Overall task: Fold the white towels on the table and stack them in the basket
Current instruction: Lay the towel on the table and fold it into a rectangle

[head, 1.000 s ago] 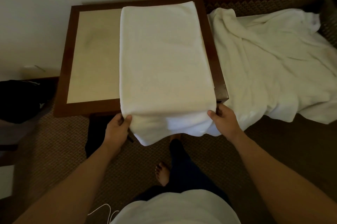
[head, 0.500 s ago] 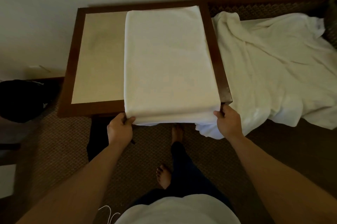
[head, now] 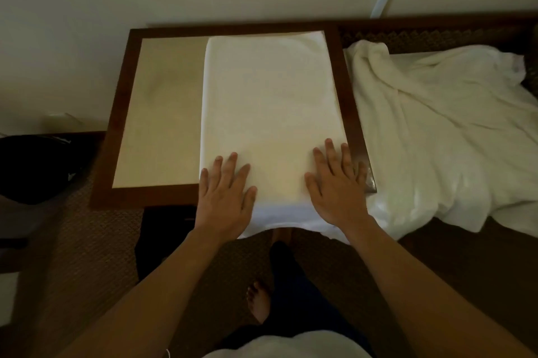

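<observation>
- Folded towel (head: 270, 113): on table (head: 158, 113), right half, near edge overhanging.
- Left hand (head: 225, 197), right hand (head: 334, 189): flat on towel's near end, fingers spread, gripping nothing.
- Step: likely smoothing the fold.
- Next: another fold; basket not visible.
- Loose towels (head: 436, 130): right of table.

No readable text, label, brand, number or sign is showing anywhere in this view, neither on the towel nor on the table
</observation>
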Motion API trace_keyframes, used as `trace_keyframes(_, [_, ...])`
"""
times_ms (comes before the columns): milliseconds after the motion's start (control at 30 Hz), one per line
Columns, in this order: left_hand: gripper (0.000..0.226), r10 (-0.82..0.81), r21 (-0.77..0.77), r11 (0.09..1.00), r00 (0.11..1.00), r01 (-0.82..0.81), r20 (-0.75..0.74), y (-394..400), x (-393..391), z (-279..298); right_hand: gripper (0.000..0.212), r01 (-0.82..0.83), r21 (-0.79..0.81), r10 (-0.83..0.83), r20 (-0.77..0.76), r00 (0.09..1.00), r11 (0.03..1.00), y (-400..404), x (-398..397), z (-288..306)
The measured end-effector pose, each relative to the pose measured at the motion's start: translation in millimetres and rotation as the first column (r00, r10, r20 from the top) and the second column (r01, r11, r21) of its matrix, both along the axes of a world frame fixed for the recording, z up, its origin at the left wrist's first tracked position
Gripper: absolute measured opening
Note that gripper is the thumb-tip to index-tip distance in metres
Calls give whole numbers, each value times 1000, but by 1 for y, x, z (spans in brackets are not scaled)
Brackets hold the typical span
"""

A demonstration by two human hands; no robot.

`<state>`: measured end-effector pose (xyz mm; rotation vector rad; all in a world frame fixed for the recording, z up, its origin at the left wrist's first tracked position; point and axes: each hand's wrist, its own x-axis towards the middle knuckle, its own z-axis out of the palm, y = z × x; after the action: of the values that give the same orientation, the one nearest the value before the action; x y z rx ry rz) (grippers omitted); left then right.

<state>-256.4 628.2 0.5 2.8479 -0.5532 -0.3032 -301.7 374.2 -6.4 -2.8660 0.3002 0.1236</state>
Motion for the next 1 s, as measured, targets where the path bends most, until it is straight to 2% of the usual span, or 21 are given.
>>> trace_keyframes(67, [75,-2,76,997,999,5,-43,-9,24,-5,73,-57,-32,53,-106,993,998,-12,22,-5])
trace_keyframes(133, [80,26,119,993,998,-20,-52,-10,50,-9,78,-32,-38,26,-144,989,999,-27,42,-8])
trace_keyframes(367, [81,95,141,986,995,-90,-24,-19,146,-16,74,42,-84,-55,-154,987,996,-59,125,-8])
trace_keyframes(467, [77,171,155,974,985,-166,-13,-27,191,-20,69,213,-79,-224,-171,960,974,-70,164,-8])
trace_keyframes(533, [77,253,164,955,967,-249,-6,-35,218,-19,67,334,-82,-340,-89,936,939,-70,189,-7])
trace_keyframes(600, [76,263,156,951,964,-265,38,-45,241,-18,69,277,-77,-281,-36,959,958,-65,214,-4])
trace_keyframes(700, [78,165,123,978,985,-170,54,-59,269,-17,73,69,-74,-76,-95,993,995,-63,252,-8])
trace_keyframes(800, [82,182,122,975,983,-185,35,-68,309,-23,70,110,-39,-115,-152,982,993,-81,298,-14])
trace_keyframes(1000, [82,195,156,968,980,-197,29,-74,378,-28,75,80,-60,-89,-147,985,995,-100,360,-17])
